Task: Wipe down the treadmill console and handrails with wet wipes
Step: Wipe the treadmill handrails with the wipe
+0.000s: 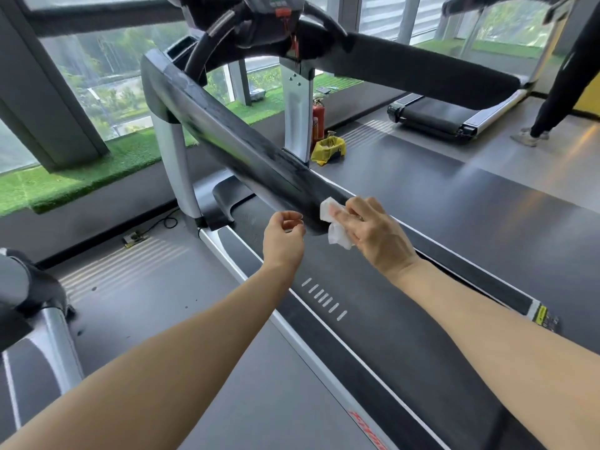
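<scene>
- Now our right hand (376,235) presses a white wet wipe (334,222) vs the near end of the black handrail (233,138), fingers curled on it.
- Our left hand (282,237) hangs just beside the handrail's tip, loosely curled, holding nothing.
- Beyond the handrail: yellow bag (328,151) w/ red extinguisher (318,120) on floor.
- Console (276,14) at the handrail's far end, blurred.
- Belt (373,323) below the handrail.

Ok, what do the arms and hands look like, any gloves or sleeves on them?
No gloves on either one. The left hand and right hand are bare, and both forearms are bare right down to the bottom edge of the picture, with no sleeve in view. No watch, ring or wristband shows on either wrist.
</scene>
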`<action>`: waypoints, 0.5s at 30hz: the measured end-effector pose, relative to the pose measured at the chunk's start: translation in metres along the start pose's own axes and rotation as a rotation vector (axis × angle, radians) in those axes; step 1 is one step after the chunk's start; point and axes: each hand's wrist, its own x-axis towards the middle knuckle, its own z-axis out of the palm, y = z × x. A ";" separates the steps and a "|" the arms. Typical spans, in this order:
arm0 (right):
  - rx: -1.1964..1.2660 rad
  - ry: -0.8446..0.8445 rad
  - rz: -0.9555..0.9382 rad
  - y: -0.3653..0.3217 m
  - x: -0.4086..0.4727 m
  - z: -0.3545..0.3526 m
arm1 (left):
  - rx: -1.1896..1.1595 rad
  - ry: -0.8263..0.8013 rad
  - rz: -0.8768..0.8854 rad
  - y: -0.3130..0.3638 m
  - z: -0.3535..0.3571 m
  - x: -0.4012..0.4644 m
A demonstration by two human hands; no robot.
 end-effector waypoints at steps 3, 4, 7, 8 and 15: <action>-0.053 -0.032 0.156 0.013 -0.008 -0.012 | -0.014 0.004 0.024 0.006 0.001 -0.008; -0.052 -0.048 0.218 0.018 -0.011 -0.017 | -0.012 0.002 0.039 0.008 0.002 -0.010; -0.062 -0.074 0.302 0.027 -0.013 -0.044 | 0.013 -0.028 0.112 0.025 0.010 -0.024; -0.069 -0.072 0.298 0.028 -0.012 -0.053 | 0.024 -0.039 0.132 0.032 0.015 -0.027; -0.059 -0.047 0.429 0.062 -0.021 -0.113 | 0.086 -0.198 0.267 0.086 0.083 -0.045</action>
